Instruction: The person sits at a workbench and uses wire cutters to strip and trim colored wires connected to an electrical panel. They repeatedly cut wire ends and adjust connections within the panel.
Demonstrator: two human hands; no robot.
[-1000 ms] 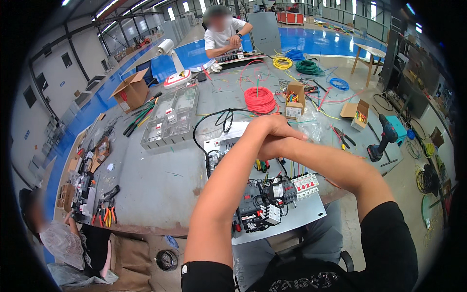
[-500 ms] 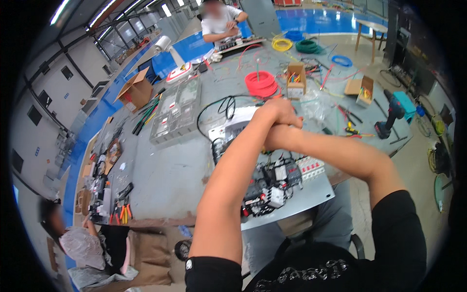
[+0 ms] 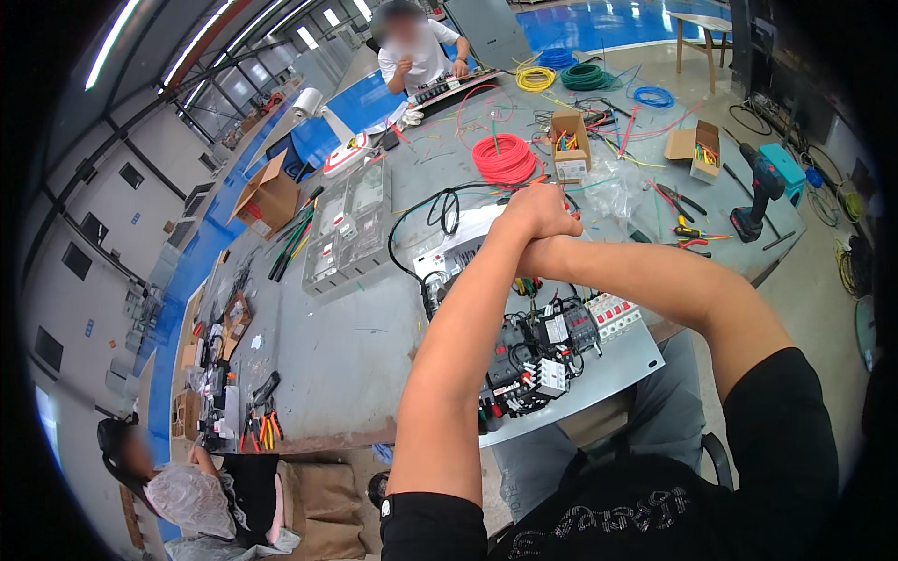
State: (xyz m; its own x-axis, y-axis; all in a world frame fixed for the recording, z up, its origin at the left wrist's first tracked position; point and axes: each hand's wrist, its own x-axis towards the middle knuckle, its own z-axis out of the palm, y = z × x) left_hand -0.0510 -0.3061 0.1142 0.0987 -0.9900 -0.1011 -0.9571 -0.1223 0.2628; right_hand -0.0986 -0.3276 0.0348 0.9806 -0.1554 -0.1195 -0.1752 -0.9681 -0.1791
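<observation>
Both hands meet above the far edge of the grey panel [image 3: 613,369], and little has changed there over the last second: the left hand [image 3: 541,213] stays curled into a loose fist on top, and the right hand [image 3: 526,254] stays tucked under it at the wrist, so whether it is closed on anything cannot be told. What has changed is the view: the head has tipped and swung, so the desk [image 3: 351,341] now runs more steeply across the picture and the forearms stand nearer the middle. The hands themselves have barely shifted against the panel, which suggests a fine piece of work going on in one spot, not a reach or a carry.

Below the forearms, the black contactors [image 3: 524,351] and the red-and-white breakers [image 3: 613,311] sit mounted on the panel, with dark wire looping between them. A red wire coil [image 3: 505,159] lies just beyond the hands, a small cardboard box [image 3: 569,140] beside it, and a clear meter box [image 3: 351,229] lies to the left.
</observation>
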